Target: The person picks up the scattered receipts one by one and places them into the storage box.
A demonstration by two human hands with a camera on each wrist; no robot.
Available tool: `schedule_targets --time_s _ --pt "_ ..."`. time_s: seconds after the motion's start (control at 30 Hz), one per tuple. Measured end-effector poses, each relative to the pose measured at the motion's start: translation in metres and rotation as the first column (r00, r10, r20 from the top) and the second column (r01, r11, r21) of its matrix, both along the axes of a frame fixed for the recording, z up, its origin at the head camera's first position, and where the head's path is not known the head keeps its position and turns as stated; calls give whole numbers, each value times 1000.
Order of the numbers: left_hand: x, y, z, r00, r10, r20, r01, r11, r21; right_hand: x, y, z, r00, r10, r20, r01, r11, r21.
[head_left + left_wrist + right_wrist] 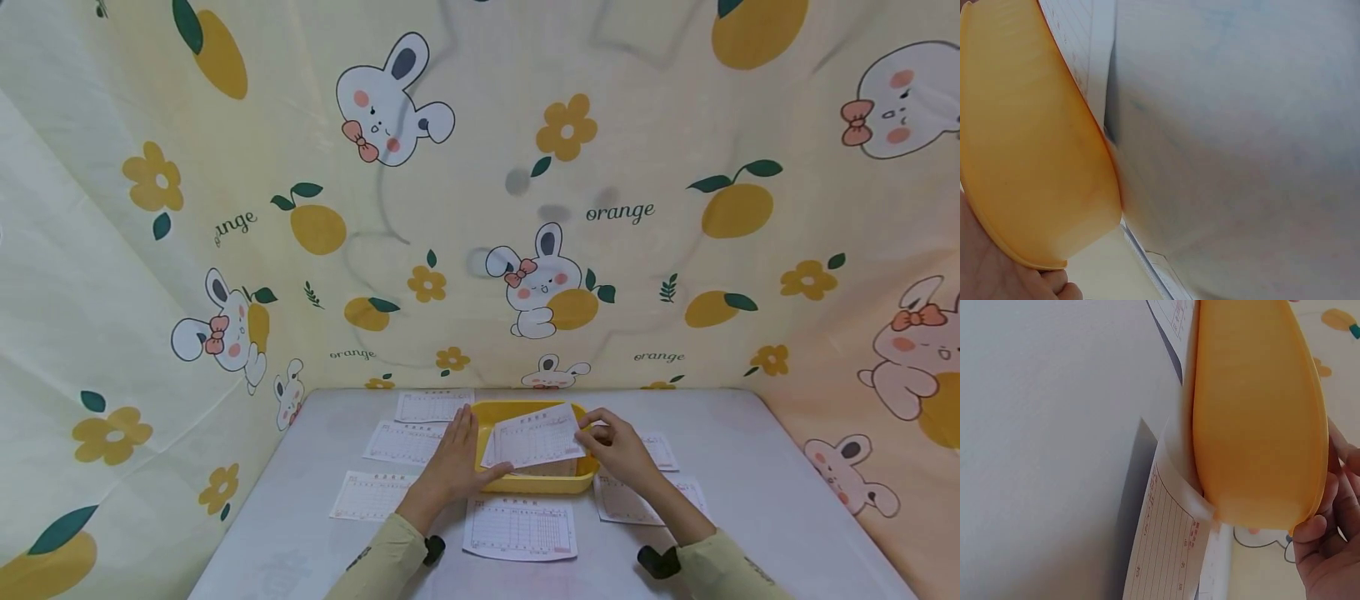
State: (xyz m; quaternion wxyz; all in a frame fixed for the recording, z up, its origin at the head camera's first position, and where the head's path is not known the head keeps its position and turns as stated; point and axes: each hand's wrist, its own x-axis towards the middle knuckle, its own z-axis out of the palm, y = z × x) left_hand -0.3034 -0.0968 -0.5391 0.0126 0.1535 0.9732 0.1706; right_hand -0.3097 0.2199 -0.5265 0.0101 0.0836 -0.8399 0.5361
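A yellow plastic basket (540, 485) stands on the table with printed form sheets in it. My right hand (618, 450) pinches the right end of the upper form sheet (536, 435), which lies tilted across the basket. My left hand (450, 471) rests at the basket's left rim with straight fingers, its thumb reaching over the front rim. In the left wrist view, the palm (991, 269) lies by the basket's rim. The right wrist view has my curled fingers (1310, 532) at the far end of the basket wall (1257, 425); the pinched sheet is hidden there.
Several more form sheets lie around the basket: one in front (519, 533), some on the left (371, 496), others on the right (648, 504). The white table (285, 517) meets a patterned cloth (465, 192) at the back and sides.
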Motion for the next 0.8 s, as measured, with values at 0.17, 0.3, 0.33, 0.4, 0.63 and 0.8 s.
schedule_targets --time_s 0.17,0.3,0.33,0.4,0.63,0.8 --pt "0 0 1 1000 -2 -2 2 1000 -4 0 -1 1 1000 3 2 -3 1000 7" --pt "0 0 1 1000 -2 0 2 1000 0 1 -2 1 999 5 -34 -4 1000 29" --pt "0 0 1 1000 -1 2 1 1000 0 0 -1 0 999 7 -46 -5 999 36" --pt "0 0 0 1000 -1 3 1 1000 2 0 -1 0 997 8 -70 -5 999 48" --pt "0 0 -1 1000 2 -8 -2 1000 2 -1 -1 -3 995 -10 -96 15 998 60" --pt "-1 0 -2 1000 4 -3 -4 1000 -1 -1 0 -4 995 -16 -95 22 998 58"
